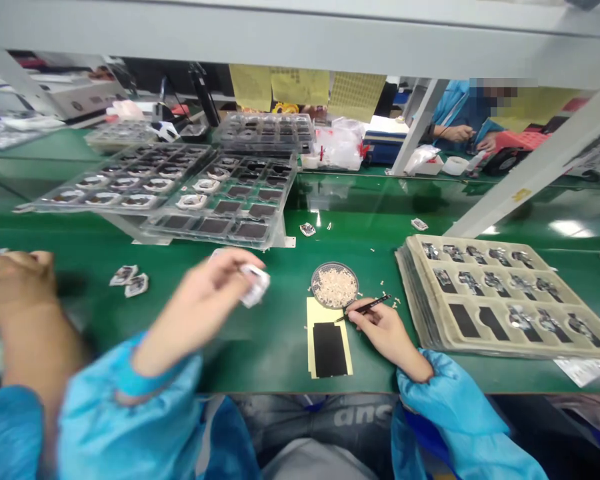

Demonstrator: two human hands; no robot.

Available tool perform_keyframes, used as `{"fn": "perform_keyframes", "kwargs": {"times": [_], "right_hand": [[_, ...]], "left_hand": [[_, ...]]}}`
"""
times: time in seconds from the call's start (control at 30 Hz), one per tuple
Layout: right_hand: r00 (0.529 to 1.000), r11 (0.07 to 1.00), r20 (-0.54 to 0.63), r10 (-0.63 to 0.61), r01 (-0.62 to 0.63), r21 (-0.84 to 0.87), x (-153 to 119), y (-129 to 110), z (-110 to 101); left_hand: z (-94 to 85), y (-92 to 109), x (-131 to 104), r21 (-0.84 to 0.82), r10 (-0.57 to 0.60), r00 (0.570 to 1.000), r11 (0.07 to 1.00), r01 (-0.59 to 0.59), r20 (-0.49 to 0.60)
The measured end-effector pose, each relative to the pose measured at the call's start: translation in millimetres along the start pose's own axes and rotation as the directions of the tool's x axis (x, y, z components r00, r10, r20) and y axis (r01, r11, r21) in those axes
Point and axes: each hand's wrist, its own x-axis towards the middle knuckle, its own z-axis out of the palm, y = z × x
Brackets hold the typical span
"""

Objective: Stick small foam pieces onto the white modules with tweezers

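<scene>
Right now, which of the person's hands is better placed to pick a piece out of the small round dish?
The right hand. It holds black tweezers whose tips lie beside the round dish of small pale pieces. The left hand is farther from the dish and its fingers already hold a small white part.

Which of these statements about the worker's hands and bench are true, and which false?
1. The left hand holds a small white part. True.
2. The right hand holds a screwdriver. False: it holds thin black tweezers.
3. A round dish of tiny pale pieces sits by the right hand. True.
4. The bench is red. False: it is green.
5. A beige tray lies to the right of the right hand. True.
</scene>
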Motion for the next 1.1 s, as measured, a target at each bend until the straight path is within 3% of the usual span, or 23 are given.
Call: {"fn": "perform_keyframes", "kwargs": {"times": [0.07,0.1,0.2,0.27,0.43,0.63,0.73,0.93,1.1], "right_hand": [[1.0,1.0,0.004,-0.004,0.004,-0.027,1,-1,-1],[1.0,0.999,0.009,-0.006,0.006,-0.037,1,-1,-1],[1.0,1.0,0.006,-0.017,0.017,0.002,-1,-1,-3],[0.998,0.995,-0.03,-0.054,0.057,0.077,-3,-3,-3],[0.951,0.956,-0.143,-0.276,0.287,0.063,-9,-13,1],[0.863,0.875,-0.144,-0.485,0.478,-0.079,-16,-22,7],[0.849,0.859,-0.132,-0.513,0.504,-0.092,-18,-21,7],[0.857,0.851,0.002,-0.516,0.513,-0.11,-16,-23,9],[0.859,0.852,0.02,-0.511,0.509,-0.125,-15,-25,10]], "left_hand": [[47.9,-25,-11,-0.246,-0.105,0.949,0.952,0.183,0.298],[70.5,-38,-15,-0.319,-0.138,0.919,0.91,0.266,0.37],[122.2,-67,-22,-0.421,-0.168,0.905,0.842,0.338,0.39],[139.4,-77,-25,-0.395,-0.187,0.929,0.865,0.31,0.319],[145.0,-81,-29,-0.357,-0.193,0.953,0.895,0.268,0.232],[146.8,-84,-29,-0.369,-0.189,0.954,0.891,0.266,0.231],[147.0,-85,-29,-0.352,-0.217,0.944,0.888,0.296,0.248],[145.7,-84,-29,-0.331,-0.23,0.939,0.892,0.308,0.256],[146.0,-85,-29,-0.327,-0.239,0.938,0.891,0.315,0.252]]}}
